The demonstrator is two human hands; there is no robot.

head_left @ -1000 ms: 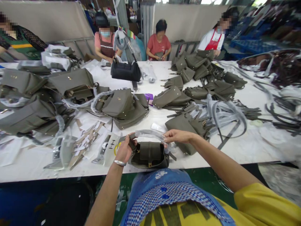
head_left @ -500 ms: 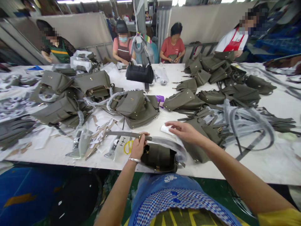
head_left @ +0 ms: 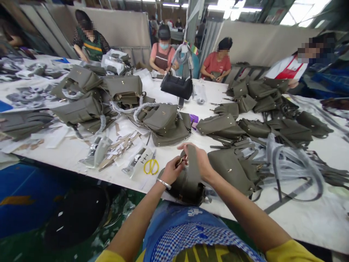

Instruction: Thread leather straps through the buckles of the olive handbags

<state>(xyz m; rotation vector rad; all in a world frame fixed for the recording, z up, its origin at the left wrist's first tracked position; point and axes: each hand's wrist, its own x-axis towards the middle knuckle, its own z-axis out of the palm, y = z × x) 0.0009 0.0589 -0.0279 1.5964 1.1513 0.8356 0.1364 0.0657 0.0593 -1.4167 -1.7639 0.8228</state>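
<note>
Pinching something at the near edge of the table (head_left: 81, 160), are they, asks the one.

Both are, says the other. The person's left hand (head_left: 171, 171) has its fingertips closed on the upper end of an olive-grey strap (head_left: 193, 165), where a small brass-coloured fitting shows. The right hand (head_left: 201, 162) curls its fingers over the top of the same strap, thumb towards the left hand. The two hands are almost touching.

And the strap itself?

It stands upright from a small bag (head_left: 188, 187) of the same colour. That bag sits right on the near edge, partly over it, just in front of the person's blue apron (head_left: 191, 225).

What lies around it?

A pair of yellow scissors (head_left: 151, 165) is just left of the left hand, with paper scraps (head_left: 120, 145) further left. A flat olive bag (head_left: 231, 169) lies against the right wrist, and plastic-wrapped straps (head_left: 289, 160) are heaped beyond it towards the right edge. Past the hands, mid-table, is a bigger bag (head_left: 166, 123) with a wrapped handle, and a black bag (head_left: 176, 86) stands upright behind it.

Anyone else there?

Four co-workers are along the far edge. Their hands are well apart from these two.
</note>
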